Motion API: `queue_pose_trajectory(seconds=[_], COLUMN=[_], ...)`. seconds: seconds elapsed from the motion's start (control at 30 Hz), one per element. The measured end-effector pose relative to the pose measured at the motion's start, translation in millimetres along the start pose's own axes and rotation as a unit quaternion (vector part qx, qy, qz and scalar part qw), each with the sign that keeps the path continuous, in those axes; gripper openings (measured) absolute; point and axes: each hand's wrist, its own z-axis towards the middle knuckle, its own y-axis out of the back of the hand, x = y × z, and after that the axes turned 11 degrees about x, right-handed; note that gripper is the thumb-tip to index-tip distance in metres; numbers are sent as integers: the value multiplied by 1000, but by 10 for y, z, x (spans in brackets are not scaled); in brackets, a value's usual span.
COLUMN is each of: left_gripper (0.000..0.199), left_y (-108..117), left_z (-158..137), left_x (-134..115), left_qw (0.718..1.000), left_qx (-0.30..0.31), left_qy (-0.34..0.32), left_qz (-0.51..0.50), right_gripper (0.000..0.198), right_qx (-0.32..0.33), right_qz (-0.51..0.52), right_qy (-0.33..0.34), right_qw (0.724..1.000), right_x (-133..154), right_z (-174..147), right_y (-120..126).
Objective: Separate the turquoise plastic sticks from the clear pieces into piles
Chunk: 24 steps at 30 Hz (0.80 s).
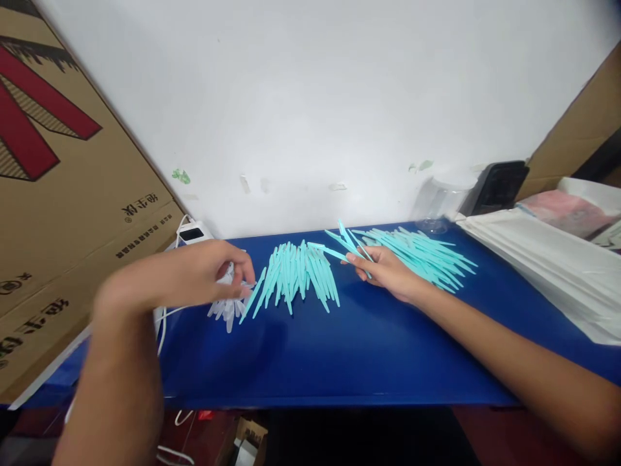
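Note:
My right hand (381, 272) is closed around several turquoise eyebrow razors (348, 243), which fan out to the upper left above the table. Over a small pile of clear plastic caps (228, 315) is my left hand (226, 272), its fingers curled and pinched together; what they hold, if anything, cannot be made out. Just right of that hand lies a fanned pile of turquoise eyebrow razors (295, 272). A second, larger razor pile (422, 254) spreads out behind and to the right of my right hand.
The blue tabletop (339, 362) meets a white wall (315, 116). A printed cardboard box (87, 194) stands at left, near a white device (194, 232) with cables. At the right are a clear plastic jar (444, 200), a black object (502, 184) and stacked white sheets (533, 259).

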Motion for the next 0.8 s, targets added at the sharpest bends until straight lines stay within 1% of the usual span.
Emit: queue_pose_trajectory(seconds=[0.07, 0.17, 0.23, 0.33, 0.47, 0.57, 0.67, 0.8], left_gripper=[41, 51, 55, 61, 68, 58, 48, 45], left_y=[42, -9, -87, -185, -225, -229, -247, -278], left_z=[252, 588, 681, 649, 573, 594, 636, 655], left_x=[24, 130, 210, 310, 447, 547, 592, 578], left_qw=[999, 997, 993, 989, 989, 991, 991, 993], left_qx=[39, 81, 117, 147, 143, 132, 132, 120], left_qy=[20, -1, -6, 12, 25, 21, 18, 15], left_qz=[33, -11, -28, -29, -30, -15, -9, -14], right_gripper=[49, 51, 52, 53, 54, 56, 58, 57], right_qx=[-1, -8, -12, -18, -26, -27, -26, -33], right_qz=[0, -7, -20, -36, -47, -60, -78, -92], right_qy=[0, -6, -9, -11, -26, -31, -23, -12], right_qw=[1000, 1000, 1000, 999, 998, 997, 996, 995], right_x=[-2, 8, 19, 37, 50, 41, 25, 35], right_z=[-3, -4, -3, -3, -4, -4, -4, -7], right_y=[-3, -7, -8, -10, -13, -12, -11, -21])
